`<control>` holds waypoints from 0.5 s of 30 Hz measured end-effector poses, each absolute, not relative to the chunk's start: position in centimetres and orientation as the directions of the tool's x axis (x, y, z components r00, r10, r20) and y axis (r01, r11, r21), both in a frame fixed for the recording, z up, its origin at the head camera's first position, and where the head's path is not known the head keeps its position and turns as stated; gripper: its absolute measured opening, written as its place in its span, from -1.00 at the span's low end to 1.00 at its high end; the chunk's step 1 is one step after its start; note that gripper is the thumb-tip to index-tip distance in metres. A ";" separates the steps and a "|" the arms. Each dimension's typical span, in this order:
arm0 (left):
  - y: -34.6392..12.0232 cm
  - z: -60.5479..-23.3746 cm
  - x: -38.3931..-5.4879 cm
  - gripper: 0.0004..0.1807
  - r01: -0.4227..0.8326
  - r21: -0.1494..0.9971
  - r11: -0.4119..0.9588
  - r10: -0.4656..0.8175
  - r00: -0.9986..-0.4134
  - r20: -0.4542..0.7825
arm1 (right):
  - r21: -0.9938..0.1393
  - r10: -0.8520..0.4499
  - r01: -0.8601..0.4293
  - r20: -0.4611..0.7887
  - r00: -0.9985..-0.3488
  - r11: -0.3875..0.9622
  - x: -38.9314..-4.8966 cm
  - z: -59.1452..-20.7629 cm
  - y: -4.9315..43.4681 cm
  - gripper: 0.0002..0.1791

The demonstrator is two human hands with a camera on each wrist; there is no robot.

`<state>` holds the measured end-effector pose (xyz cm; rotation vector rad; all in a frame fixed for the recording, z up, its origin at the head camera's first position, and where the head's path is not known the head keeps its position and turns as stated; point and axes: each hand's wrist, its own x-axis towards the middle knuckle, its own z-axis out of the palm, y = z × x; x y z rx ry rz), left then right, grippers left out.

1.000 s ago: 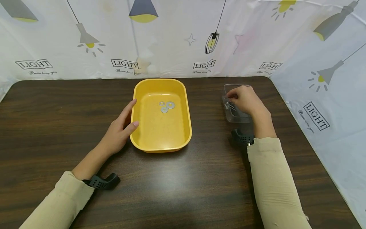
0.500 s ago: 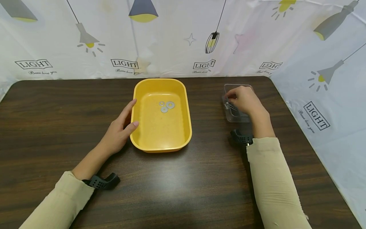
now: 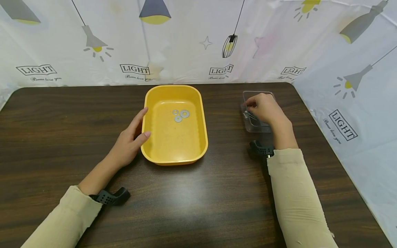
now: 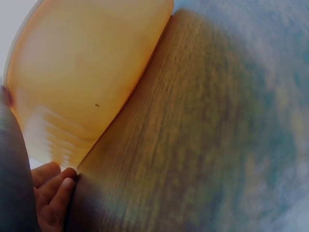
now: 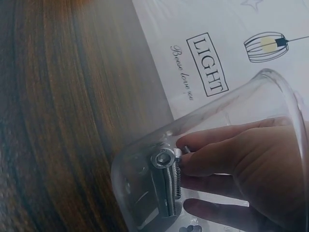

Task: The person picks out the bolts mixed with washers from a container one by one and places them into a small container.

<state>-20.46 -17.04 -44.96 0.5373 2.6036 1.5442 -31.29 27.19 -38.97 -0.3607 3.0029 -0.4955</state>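
Note:
My left hand (image 3: 125, 146) holds the left side of a yellow plastic tray (image 3: 173, 144), thumb over the rim. In the left wrist view, several of its fingers (image 4: 53, 188) lie against the tray's outer wall. Three flat washers, the largest washer (image 3: 184, 113) at the right, lie on the tray floor. My right hand (image 3: 266, 108) reaches into a clear plastic box (image 3: 252, 130). Between its thumb and index finger, a small metal screw (image 5: 187, 149) shows only partly. Socket-head bolts (image 5: 169, 188) lie in the box beside the fingertips.
Both things stand on a dark wood-grain table (image 3: 186, 206), the box right of the tray. A white cloth (image 3: 186, 44) printed with lamps hangs behind the table and along its right side. Each wrist wears a black strap (image 3: 111, 197).
My right forearm has shifted very slightly left while its fingers stay in the clear box. The left hand, tray and washers have not moved.

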 end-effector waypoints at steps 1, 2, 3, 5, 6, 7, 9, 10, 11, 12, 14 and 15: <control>-17.1 -45.0 -20.5 -0.26 0.263 0.861 0.436 0.330 -0.937 0.119 | -0.325 -0.241 -0.217 -0.038 -0.970 0.921 -31.3 -39.0 27.2 -0.70; -17.1 -45.0 -20.5 -0.26 0.263 0.861 0.436 0.329 -0.937 0.119 | -0.324 -0.241 -0.215 -0.039 -0.970 0.921 -31.3 -39.0 27.2 -0.70; -17.1 -45.0 -20.5 -0.26 0.263 0.860 0.437 0.329 -0.937 0.119 | -0.324 -0.239 -0.213 -0.041 -0.970 0.922 -31.3 -39.0 27.2 -0.70; -17.1 -45.1 -20.5 -0.26 0.263 0.859 0.439 0.328 -0.937 0.119 | -0.322 -0.236 -0.210 -0.044 -0.971 0.923 -31.3 -39.0 27.2 -0.70; -17.1 -45.1 -20.5 -0.26 0.263 0.859 0.440 0.328 -0.937 0.119 | -0.323 -0.233 -0.205 -0.048 -0.971 0.924 -31.3 -39.0 27.1 -0.70; -17.1 -45.1 -20.5 -0.26 0.263 0.859 0.440 0.329 -0.937 0.119 | -0.324 -0.229 -0.201 -0.052 -0.972 0.925 -31.3 -39.0 27.1 -0.69; -17.1 -45.0 -20.5 -0.26 0.262 0.859 0.441 0.328 -0.937 0.117 | -0.325 -0.223 -0.193 -0.059 -0.973 0.926 -31.3 -39.1 27.1 -0.69; -17.1 -45.0 -20.5 -0.26 0.261 0.859 0.440 0.329 -0.937 0.117 | -0.325 -0.222 -0.191 -0.061 -0.973 0.926 -31.3 -39.1 27.1 -0.69; -17.1 -45.0 -20.5 -0.26 0.261 0.859 0.440 0.329 -0.937 0.116 | -0.325 -0.221 -0.190 -0.063 -0.973 0.927 -31.3 -39.1 27.1 -0.68; -17.1 -45.0 -20.5 -0.26 0.261 0.859 0.440 0.329 -0.937 0.116 | -0.323 -0.222 -0.191 -0.062 -0.973 0.927 -31.3 -39.2 27.1 -0.68; -17.1 -45.0 -20.5 -0.26 0.260 0.860 0.438 0.329 -0.937 0.115 | -0.322 -0.222 -0.191 -0.062 -0.973 0.927 -31.3 -39.2 27.0 -0.68; -17.1 -45.0 -20.5 -0.26 0.260 0.861 0.438 0.330 -0.937 0.115 | -0.321 -0.222 -0.191 -0.062 -0.973 0.928 -31.3 -39.2 27.0 -0.68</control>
